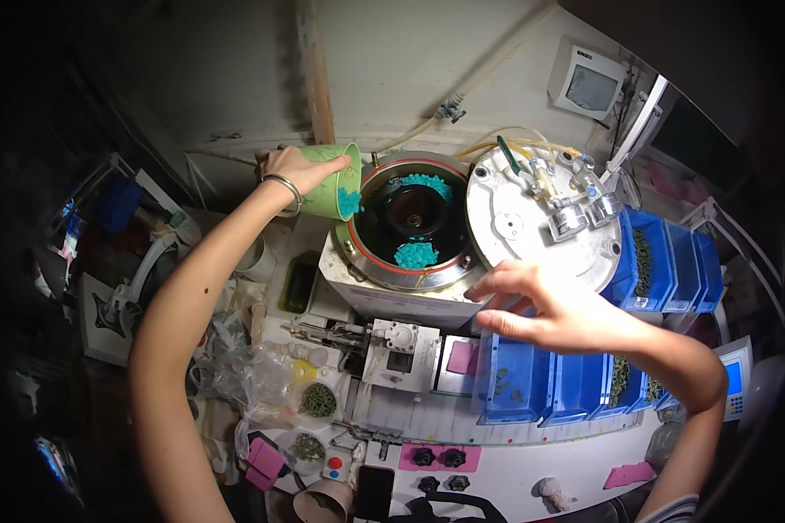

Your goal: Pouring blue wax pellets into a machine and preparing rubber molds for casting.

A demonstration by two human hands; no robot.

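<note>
My left hand (295, 168) grips a light green cup (323, 193), tipped on its side with its mouth toward a round metal chamber (391, 277). Turquoise pellets (348, 203) lie inside the cup at its lower rim. Within the dark chamber, around a black central hub (412, 212), one pile of turquoise pellets (416, 254) sits at the near side and another pile (427, 185) at the far side. A red ring lines the chamber's edge. My right hand (545, 309) hovers empty, fingers apart, near the chamber's front right and above blue bins.
A round white lid (497, 205) with gauges and a green-handled lever stands right of the chamber. Blue bins (519, 383) with dark green pieces line the front right. Plastic bags (253, 375) and small cups (317, 399) crowd the left. A grey control box (586, 83) hangs behind.
</note>
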